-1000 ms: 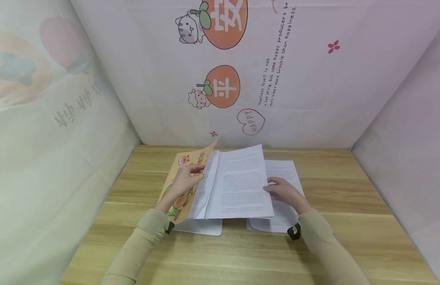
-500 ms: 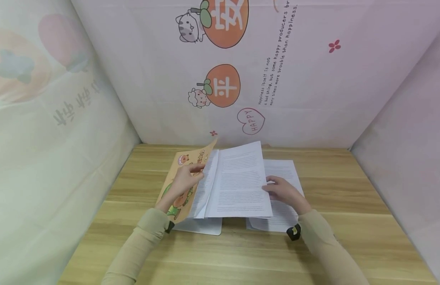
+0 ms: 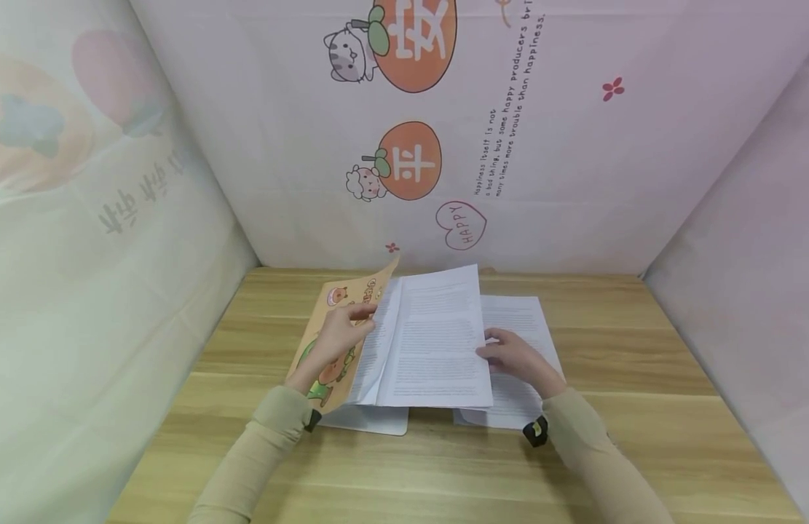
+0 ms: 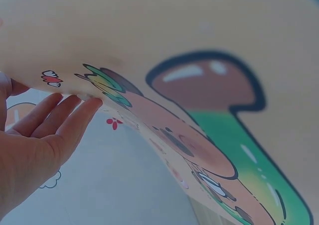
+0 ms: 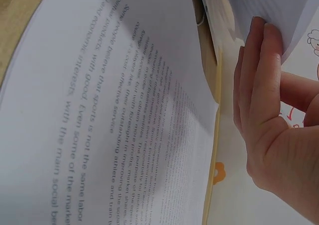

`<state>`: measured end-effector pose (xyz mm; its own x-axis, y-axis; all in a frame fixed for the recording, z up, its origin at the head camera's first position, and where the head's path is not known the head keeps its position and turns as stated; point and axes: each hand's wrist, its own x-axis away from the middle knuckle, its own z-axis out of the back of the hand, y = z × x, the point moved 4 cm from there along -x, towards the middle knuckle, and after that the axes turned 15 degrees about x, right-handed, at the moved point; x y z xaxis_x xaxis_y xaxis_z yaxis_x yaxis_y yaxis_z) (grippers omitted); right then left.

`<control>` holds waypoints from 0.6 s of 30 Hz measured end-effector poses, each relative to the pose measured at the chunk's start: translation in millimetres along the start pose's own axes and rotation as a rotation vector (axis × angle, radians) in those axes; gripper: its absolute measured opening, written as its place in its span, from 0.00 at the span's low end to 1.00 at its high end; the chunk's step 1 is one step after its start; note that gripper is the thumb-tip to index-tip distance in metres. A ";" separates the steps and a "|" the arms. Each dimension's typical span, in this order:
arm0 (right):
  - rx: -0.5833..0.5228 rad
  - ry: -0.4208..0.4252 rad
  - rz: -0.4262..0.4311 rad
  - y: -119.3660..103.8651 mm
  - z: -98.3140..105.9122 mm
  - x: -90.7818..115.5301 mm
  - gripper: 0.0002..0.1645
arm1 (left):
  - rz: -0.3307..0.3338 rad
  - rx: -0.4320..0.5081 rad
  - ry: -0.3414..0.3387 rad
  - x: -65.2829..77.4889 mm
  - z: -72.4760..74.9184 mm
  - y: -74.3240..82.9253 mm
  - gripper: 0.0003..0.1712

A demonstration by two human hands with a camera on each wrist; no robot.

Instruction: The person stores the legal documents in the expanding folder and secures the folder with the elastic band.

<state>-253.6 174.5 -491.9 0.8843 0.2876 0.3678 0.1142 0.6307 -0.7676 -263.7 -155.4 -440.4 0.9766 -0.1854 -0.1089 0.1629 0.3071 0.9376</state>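
My left hand (image 3: 338, 332) pinches the free edge of a raised orange cover (image 3: 352, 288) printed with cartoon animals. In the left wrist view its fingers (image 4: 75, 118) lie along the cover's edge. Printed white sheets (image 3: 440, 335) spread from inside the cover, lifted off the table and tilted. My right hand (image 3: 514, 355) holds their right edge between thumb and fingers; in the right wrist view, the fingers (image 5: 259, 60) are behind a white sheet (image 5: 279, 6). Below it on the table lies another printed stack (image 3: 531, 320), partly covered by the raised sheets and hand.
A white rounded-corner panel (image 3: 374, 420) lies under the cover on the wooden table (image 3: 430, 480). White cloth walls (image 3: 561, 182) with cartoon prints enclose the table at the back and both sides.
My right hand has shifted slightly left, bringing the right edge of the raised sheets with it. The left hand and the orange cover stay where they were.
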 end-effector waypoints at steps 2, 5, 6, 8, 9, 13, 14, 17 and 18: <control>0.010 -0.004 -0.002 0.8 -1.1 0.9 0.22 | -0.003 -0.007 0.003 -0.2 0.0 0.4 0.24; 0.031 -0.012 0.002 2.4 -1.9 2.8 0.23 | -0.006 -0.017 0.008 -0.2 0.2 0.7 0.24; 0.034 -0.014 0.002 2.9 -2.0 3.4 0.23 | -0.006 -0.017 0.008 -0.1 0.4 0.7 0.24; 0.040 -0.016 0.002 3.5 -1.9 4.6 0.24 | -0.004 -0.014 0.007 0.2 0.5 0.5 0.24; 0.049 -0.014 0.002 3.4 -1.7 5.1 0.25 | -0.003 -0.014 0.007 0.3 0.5 0.5 0.24; 0.057 -0.016 0.005 2.1 -2.3 4.7 0.25 | -0.003 -0.014 0.008 0.6 0.0 0.4 0.24; 0.057 -0.017 0.006 1.9 -2.6 3.9 0.25 | -0.004 -0.017 0.010 0.6 -0.3 0.5 0.24; 0.055 -0.017 0.008 0.9 -3.4 1.3 0.22 | -0.003 -0.019 0.018 0.4 -1.7 0.5 0.24; 0.057 -0.018 0.010 -1.1 -3.7 1.5 0.22 | -0.001 -0.018 0.019 0.3 -2.2 0.6 0.24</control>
<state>-250.8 171.5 -492.4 0.8770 0.3066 0.3698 0.0790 0.6673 -0.7406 -263.0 -153.2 -440.6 0.9788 -0.1683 -0.1164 0.1664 0.3232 0.9316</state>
